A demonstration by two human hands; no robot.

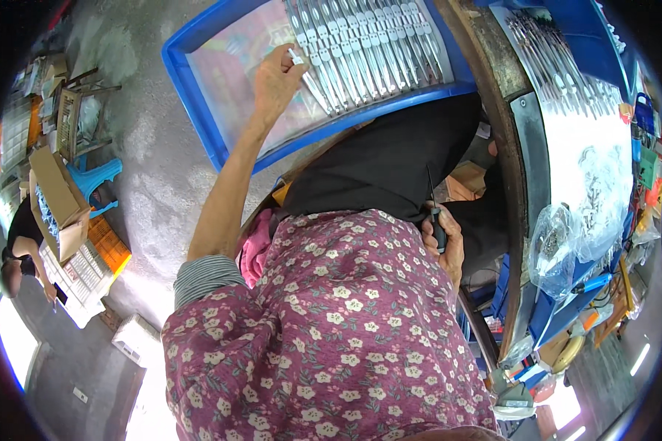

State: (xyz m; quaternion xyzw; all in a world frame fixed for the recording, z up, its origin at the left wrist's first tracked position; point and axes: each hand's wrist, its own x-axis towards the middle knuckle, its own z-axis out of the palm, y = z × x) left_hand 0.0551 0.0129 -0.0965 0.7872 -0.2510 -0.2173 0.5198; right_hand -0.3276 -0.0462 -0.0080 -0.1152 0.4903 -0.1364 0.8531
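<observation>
My left hand [278,82] reaches over a blue tray [202,117], thumb and fingers closed on the pale end of a slender silver metal tool [314,92]. The tool slants down toward the tray's near side, at the left end of a neat row. That row holds several similar silver tools [371,55], with pointed tips and pale rounded parts near their middles. Beside my right thigh, my right hand [449,246] is wrapped round the dark handle of a screwdriver [439,229]. Its thin shaft points up and away from me.
At the right runs a workbench with a worn wooden edge [518,154]. More metal tools [563,66] lie on it, with a clear plastic bag of small parts [555,246] nearer. A person [26,246] is at the far left, near an open cardboard box [59,202] and a blue stool [95,176].
</observation>
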